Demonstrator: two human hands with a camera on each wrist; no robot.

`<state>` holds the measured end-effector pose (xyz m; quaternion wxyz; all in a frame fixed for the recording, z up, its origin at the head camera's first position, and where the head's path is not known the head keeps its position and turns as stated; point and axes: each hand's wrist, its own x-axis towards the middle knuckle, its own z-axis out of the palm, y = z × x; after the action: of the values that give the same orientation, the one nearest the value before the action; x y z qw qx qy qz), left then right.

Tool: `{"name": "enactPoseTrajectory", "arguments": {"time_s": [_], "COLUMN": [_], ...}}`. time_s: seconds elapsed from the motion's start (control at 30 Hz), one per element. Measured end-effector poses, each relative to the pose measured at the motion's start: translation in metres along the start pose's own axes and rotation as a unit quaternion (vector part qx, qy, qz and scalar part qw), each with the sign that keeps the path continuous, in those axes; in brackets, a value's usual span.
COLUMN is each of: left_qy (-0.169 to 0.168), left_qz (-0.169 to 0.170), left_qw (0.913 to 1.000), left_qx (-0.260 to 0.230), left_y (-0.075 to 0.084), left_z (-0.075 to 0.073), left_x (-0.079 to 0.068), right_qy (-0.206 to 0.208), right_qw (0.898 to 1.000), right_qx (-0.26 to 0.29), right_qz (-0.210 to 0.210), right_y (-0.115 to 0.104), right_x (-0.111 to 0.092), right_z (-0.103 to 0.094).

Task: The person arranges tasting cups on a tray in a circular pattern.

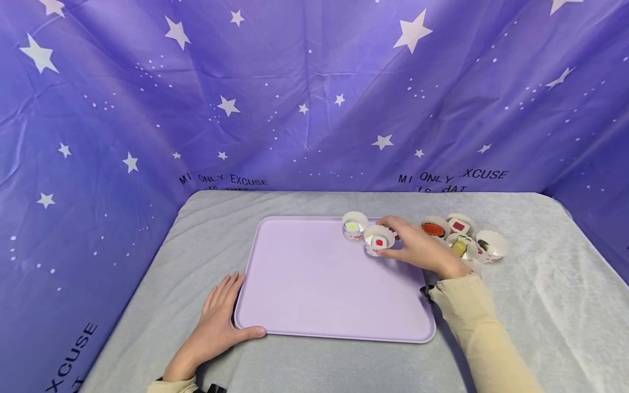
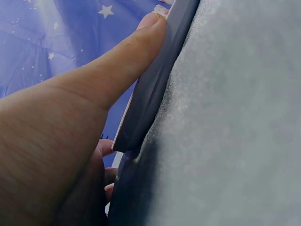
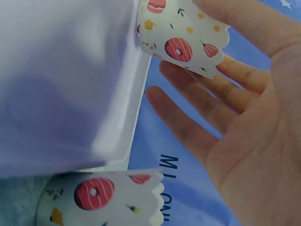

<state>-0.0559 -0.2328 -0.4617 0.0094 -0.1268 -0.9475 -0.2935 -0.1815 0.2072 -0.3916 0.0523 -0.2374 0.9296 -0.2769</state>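
A lilac tray (image 1: 329, 284) lies flat on the table. My left hand (image 1: 216, 316) rests at its near left corner, fingers straight along the side and thumb on the front rim; the left wrist view shows the thumb (image 2: 136, 52) against the tray's edge. At the far right of the tray, my right hand (image 1: 420, 245) holds a scalloped paper baking cup (image 1: 379, 243) with a small red-topped piece inside. Thumb and fingers sit on either side of this donut-printed cup (image 3: 181, 40). Just left of it stands another paper cup (image 1: 354, 226) containing a yellow-green piece.
Right of the tray several more paper cups cluster: one with orange-red filling (image 1: 433, 229), one with a dark red square (image 1: 459, 226), one with a yellowish piece (image 1: 460, 248), one with something dark green (image 1: 484, 245). Grey cloth (image 1: 314, 363) covers the table; a purple star curtain (image 1: 275, 136) surrounds it.
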Motion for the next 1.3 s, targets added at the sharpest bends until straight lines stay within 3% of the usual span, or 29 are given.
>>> {"name": "enactPoseTrajectory", "arguments": {"time_s": [0.6, 1.3], "left_qy": [-0.005, 0.0], "left_qz": [-0.006, 0.0], "left_qw": [1.0, 1.0], "left_qx": [-0.004, 0.0], "left_y": [0.001, 0.002], "left_z": [0.001, 0.0], "left_x": [0.0, 0.0], "right_qy": [0.007, -0.002], "right_qw": [1.0, 1.0], "right_qx": [-0.012, -0.005], "right_qz": [-0.026, -0.015], "right_y": [0.002, 0.004], "right_x": [0.009, 0.011], "right_z": [0.01, 0.012]}}
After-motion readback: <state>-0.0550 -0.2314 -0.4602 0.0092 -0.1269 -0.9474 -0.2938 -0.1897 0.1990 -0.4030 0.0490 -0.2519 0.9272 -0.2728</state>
